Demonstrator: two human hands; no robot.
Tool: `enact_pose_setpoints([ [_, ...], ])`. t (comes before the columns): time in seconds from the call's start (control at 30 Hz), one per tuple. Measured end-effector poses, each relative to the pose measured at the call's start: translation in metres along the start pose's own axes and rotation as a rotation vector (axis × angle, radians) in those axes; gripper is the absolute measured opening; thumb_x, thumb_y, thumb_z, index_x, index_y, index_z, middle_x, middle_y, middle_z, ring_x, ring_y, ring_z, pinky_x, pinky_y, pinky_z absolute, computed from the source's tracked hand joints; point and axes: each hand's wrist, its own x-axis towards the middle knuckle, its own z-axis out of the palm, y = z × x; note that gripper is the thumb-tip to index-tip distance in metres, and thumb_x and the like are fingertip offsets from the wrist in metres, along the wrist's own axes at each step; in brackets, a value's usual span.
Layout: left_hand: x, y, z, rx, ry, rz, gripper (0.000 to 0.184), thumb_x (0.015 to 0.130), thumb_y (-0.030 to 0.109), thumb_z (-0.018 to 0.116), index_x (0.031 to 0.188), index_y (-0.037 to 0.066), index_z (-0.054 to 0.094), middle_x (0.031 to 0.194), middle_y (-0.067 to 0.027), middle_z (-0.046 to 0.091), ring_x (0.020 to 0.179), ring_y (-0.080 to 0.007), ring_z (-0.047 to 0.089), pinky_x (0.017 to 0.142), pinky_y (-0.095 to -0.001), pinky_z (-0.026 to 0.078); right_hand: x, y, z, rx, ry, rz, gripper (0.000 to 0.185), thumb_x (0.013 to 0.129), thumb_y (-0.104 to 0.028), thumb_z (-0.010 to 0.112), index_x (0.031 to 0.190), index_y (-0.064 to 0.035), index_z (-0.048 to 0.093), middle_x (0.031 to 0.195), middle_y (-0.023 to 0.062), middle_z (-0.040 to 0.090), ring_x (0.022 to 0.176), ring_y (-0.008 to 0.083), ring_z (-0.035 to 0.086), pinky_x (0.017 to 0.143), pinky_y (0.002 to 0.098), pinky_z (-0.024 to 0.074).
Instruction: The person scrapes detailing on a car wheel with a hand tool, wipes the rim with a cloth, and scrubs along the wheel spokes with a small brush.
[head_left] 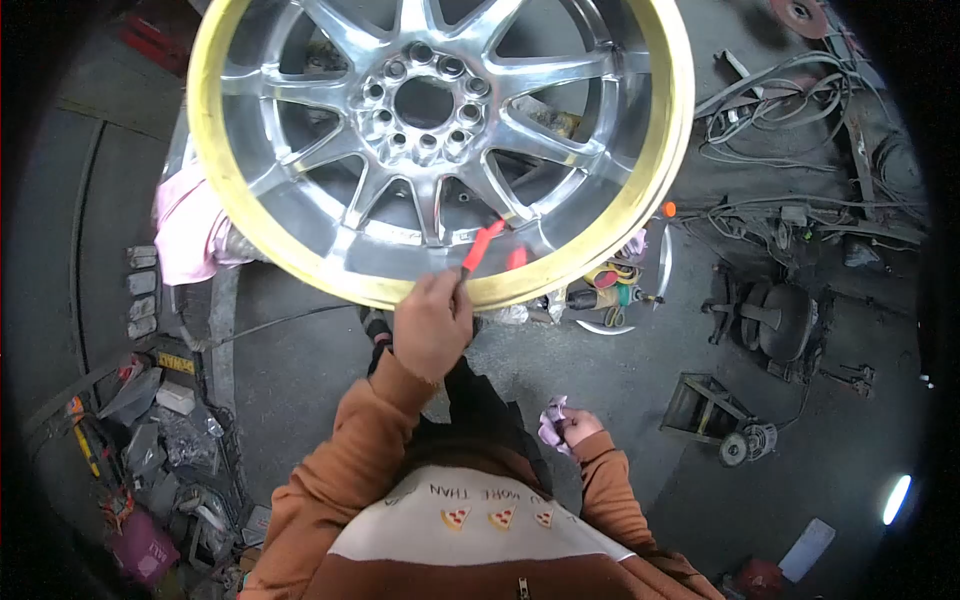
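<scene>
A polished alloy wheel rim point(430, 160) with a yellow outer lip fills the upper middle of the view, its spokes and ring of bolt holes facing me. My left hand point(433, 322) is at the rim's near edge, fingers closed round a slim tool with a red end point(483, 247). That red end reaches inside the lip near the foot of a spoke; a red reflection shows beside it. Lower down and to the right, away from the rim, my right hand point(580, 427) is closed on a crumpled pinkish cloth point(553, 422).
A pink cloth point(185, 230) hangs left of the rim. Below its right edge lie a power tool point(600, 298) and other items. Cables point(790, 100), a dark chair point(775, 320) and a metal frame point(705, 405) occupy the right. Bags and clutter point(165, 430) fill the left.
</scene>
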Motion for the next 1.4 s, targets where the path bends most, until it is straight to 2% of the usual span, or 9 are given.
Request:
enact_pose_setpoints([
  [0.17,-0.001,-0.016,-0.003,0.068,-0.047,-0.011,0.019,0.080,0.006,0.062,0.098,0.002,0.064,0.085,-0.0168,0.063,0.070,-0.0340,0.063,0.062,-0.0387,0.051,-0.006,0.017,0.021,-0.041,-0.076,0.046,0.031,0.080,-0.015,0.052,0.107,-0.0153,0.067,0.091,0.0226,0.064,0.087,0.0397,0.062,0.077,0.0431,0.0498],
  [0.23,-0.002,-0.017,-0.007,-0.051,-0.007,-0.021,0.018,0.081,0.008,0.059,0.097,0.002,0.063,0.076,-0.0143,0.059,0.062,-0.0337,0.060,0.056,-0.0396,0.051,-0.009,0.023,0.026,-0.051,-0.107,0.086,0.030,0.081,-0.016,0.052,0.106,-0.0174,0.068,0.090,0.0219,0.064,0.085,0.0396,0.062,0.077,0.0433,0.0501],
  [0.57,0.002,-0.013,0.000,-0.013,-0.041,0.023,0.016,0.080,0.003,0.059,0.095,-0.001,0.063,0.083,-0.0181,0.063,0.068,-0.0362,0.062,0.059,-0.0396,0.051,-0.009,0.004,0.018,-0.051,-0.115,0.088,0.027,0.082,-0.012,0.050,0.103,-0.0097,0.068,0.090,0.0204,0.065,0.080,0.0348,0.065,0.073,0.0370,0.0507],
  [0.63,0.005,-0.019,-0.007,0.040,-0.077,0.034,0.016,0.080,0.002,0.060,0.095,-0.001,0.063,0.083,-0.0178,0.062,0.067,-0.0359,0.062,0.058,-0.0396,0.051,-0.005,0.001,0.016,-0.042,-0.110,0.047,0.036,0.080,-0.010,0.049,0.111,-0.0172,0.067,0.089,0.0196,0.066,0.080,0.0326,0.065,0.075,0.0358,0.0500],
  [1.1,-0.011,-0.006,-0.019,0.163,-0.066,0.029,0.010,0.082,0.006,0.059,0.091,0.002,0.061,0.080,-0.0172,0.058,0.071,-0.0374,0.060,0.060,-0.0430,0.049,0.023,0.013,0.033,0.041,-0.024,-0.128,0.026,0.082,-0.014,0.051,0.102,-0.0127,0.067,0.091,0.0219,0.064,0.086,0.0399,0.062,0.077,0.0422,0.0503],
  [1.23,-0.011,-0.004,-0.025,0.198,-0.067,0.056,0.011,0.081,0.003,0.059,0.092,0.000,0.060,0.081,-0.0178,0.059,0.073,-0.0377,0.060,0.062,-0.0417,0.049,0.013,0.002,0.014,0.071,-0.040,-0.110,0.023,0.084,-0.011,0.052,0.101,-0.0030,0.065,0.091,0.0229,0.065,0.085,0.0366,0.063,0.075,0.0387,0.0501],
  [1.3,-0.021,-0.004,-0.033,0.074,0.000,0.145,0.015,0.082,0.003,0.059,0.096,0.001,0.061,0.077,-0.0176,0.058,0.067,-0.0373,0.060,0.060,-0.0403,0.049,0.010,-0.007,0.006,0.293,-0.016,-0.084,0.023,0.084,-0.012,0.052,0.099,0.0005,0.064,0.086,0.0196,0.065,0.083,0.0285,0.066,0.074,0.0386,0.0509],
  [1.33,-0.029,0.004,-0.045,0.029,0.036,0.157,0.017,0.082,0.002,0.059,0.100,0.000,0.060,0.077,-0.0177,0.059,0.066,-0.0356,0.060,0.060,-0.0388,0.049,0.011,-0.004,0.016,1.067,-0.160,0.145,0.023,0.085,-0.014,0.053,0.099,-0.0012,0.064,0.082,0.0139,0.065,0.084,0.0228,0.066,0.073,0.0380,0.0514],
  [1.4,-0.049,0.012,-0.074,0.024,0.111,0.198,0.024,0.084,0.000,0.058,0.108,-0.002,0.059,0.080,-0.0172,0.060,0.066,-0.0306,0.062,0.060,-0.0346,0.049,0.020,0.011,0.022,1.305,-0.205,0.278,0.022,0.088,-0.011,0.051,0.101,0.0003,0.066,0.084,0.0135,0.067,0.085,0.0271,0.066,0.077,0.0331,0.0501],
])
